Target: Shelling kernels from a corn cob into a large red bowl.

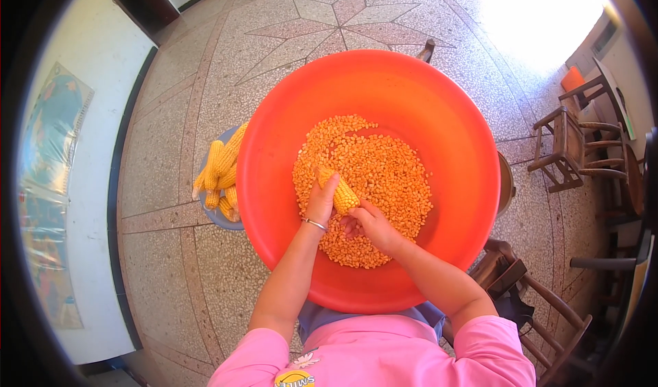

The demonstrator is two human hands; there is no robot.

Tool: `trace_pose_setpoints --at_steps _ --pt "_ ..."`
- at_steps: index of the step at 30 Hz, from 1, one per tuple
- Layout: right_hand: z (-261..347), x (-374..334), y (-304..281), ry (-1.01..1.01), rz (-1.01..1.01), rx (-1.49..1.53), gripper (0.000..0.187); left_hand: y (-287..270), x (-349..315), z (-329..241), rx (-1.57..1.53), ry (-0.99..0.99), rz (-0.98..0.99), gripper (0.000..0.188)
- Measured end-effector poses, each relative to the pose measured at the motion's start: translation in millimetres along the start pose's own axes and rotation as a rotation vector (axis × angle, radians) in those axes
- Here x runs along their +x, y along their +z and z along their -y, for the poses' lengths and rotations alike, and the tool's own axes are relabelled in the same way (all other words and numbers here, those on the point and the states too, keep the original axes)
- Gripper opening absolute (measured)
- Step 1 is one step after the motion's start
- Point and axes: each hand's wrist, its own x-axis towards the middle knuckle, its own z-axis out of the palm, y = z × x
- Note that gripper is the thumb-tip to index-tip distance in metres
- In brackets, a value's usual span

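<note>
My left hand [321, 200] is wrapped round a yellow corn cob [340, 194] that still carries kernels along the side I see. At the cob's lower right end, the fingers of my right hand [370, 224] are bent and touch it; what lies under them is hidden. Both hands are over a wide red-orange plastic tub [439, 99]. Loose corn kernels [391, 174] cover much of the tub's bottom in a heap beneath the cob.
Left of the tub, several whole corn cobs [221, 164] lie in a blue-grey basin [233, 222]. A metal-coloured vessel [506, 185] shows partly behind the tub's right rim. Wooden chairs [565, 143] stand at the right, and another wooden chair [548, 301] is near my right elbow.
</note>
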Motion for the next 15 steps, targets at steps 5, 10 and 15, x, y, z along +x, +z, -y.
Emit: trace_pose_setpoints --at_steps 5,10,15 --pt "1.6 -1.7 2.4 -0.018 -0.057 0.017 0.029 5.4 -1.0 6.1 0.239 0.292 -0.037 0.033" --pt "-4.5 1.2 -4.2 -0.024 -0.096 -0.148 0.028 0.9 3.5 8.7 0.159 0.239 -0.065 0.036" --pt "4.8 -3.5 2.6 -0.005 -0.1 0.014 0.02 6.5 -6.5 -6.4 -0.007 0.037 -0.069 0.039"
